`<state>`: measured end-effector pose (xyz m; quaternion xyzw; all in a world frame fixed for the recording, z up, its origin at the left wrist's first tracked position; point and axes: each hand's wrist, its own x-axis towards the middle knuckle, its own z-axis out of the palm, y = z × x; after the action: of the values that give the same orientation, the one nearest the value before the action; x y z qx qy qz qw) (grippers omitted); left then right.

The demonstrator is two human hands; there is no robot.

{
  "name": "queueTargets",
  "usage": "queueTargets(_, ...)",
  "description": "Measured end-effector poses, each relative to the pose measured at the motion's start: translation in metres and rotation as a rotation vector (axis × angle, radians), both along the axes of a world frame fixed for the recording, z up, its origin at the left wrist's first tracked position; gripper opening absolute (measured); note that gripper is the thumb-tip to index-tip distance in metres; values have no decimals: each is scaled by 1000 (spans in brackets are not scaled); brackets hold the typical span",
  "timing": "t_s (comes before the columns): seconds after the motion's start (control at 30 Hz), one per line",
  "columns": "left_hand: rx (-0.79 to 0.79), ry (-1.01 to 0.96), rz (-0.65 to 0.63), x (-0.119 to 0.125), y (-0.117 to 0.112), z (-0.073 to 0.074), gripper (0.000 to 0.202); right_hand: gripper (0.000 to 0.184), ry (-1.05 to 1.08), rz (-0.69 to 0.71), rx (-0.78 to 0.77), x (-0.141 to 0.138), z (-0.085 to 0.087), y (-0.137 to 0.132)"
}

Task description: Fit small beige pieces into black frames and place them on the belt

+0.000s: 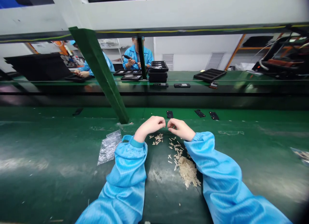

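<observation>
My left hand [154, 124] and my right hand [180, 128] hover close together over the green work surface [79, 185], fingertips facing each other with a narrow gap. The fingers of both are bent and pinched, and anything tiny between them is too small to make out. Beneath the left hand lies a small cluster of thin beige strips [158, 139]. A larger heap of similar beige pieces [188, 172] sits nearer me beside my right forearm, with loose pieces scattered from it toward the right hand. Just beyond the hands is a small black part [169, 114].
A clear plastic bag [109, 147] lies left of my left sleeve. A green post [103, 79] rises beyond it. Two black parts [200, 113] lie at the back right. Across the bench, two people in blue work among black trays [158, 71]. Another bag [301, 154] lies far right.
</observation>
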<state>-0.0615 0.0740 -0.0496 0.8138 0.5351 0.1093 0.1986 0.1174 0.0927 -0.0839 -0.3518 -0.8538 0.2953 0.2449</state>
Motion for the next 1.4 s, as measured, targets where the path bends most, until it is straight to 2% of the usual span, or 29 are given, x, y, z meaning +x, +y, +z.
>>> queueTargets(0.13, -92, 127, 10, 0, 4, -15, 9, 12, -145, 100, -3, -1, -3, 0)
queueTargets(0.3, -214, 227, -44, 12, 8, -31, 18, 9, -224, 145, 2, -1, -4, -1)
queueTargets(0.57, -324, 220, -45, 17, 8, -36, 12, 7, -246, 127, -5, 2, -4, 2)
queueTargets(0.7, -347, 80, -73, 6, 9, -30, 12, 5, -210, 114, -31, 4, -3, 4)
queueTargets(0.87, -333, -201, -122, -12, 10, -18, 5, 2, -107, 115, -91, 3, -2, 3)
queueTargets(0.97, -355, -379, -152, -17, 9, -13, 9, 3, -16, 117, -135, 1, -2, 1)
queueTargets(1.2, -330, -783, -124, -7, 6, -10, 22, 16, 243, 24, -175, -3, -3, -2)
queueTargets(1.4, -239, -1016, -33, 9, 4, -10, 25, 16, 350, -88, -68, 0, 10, -8)
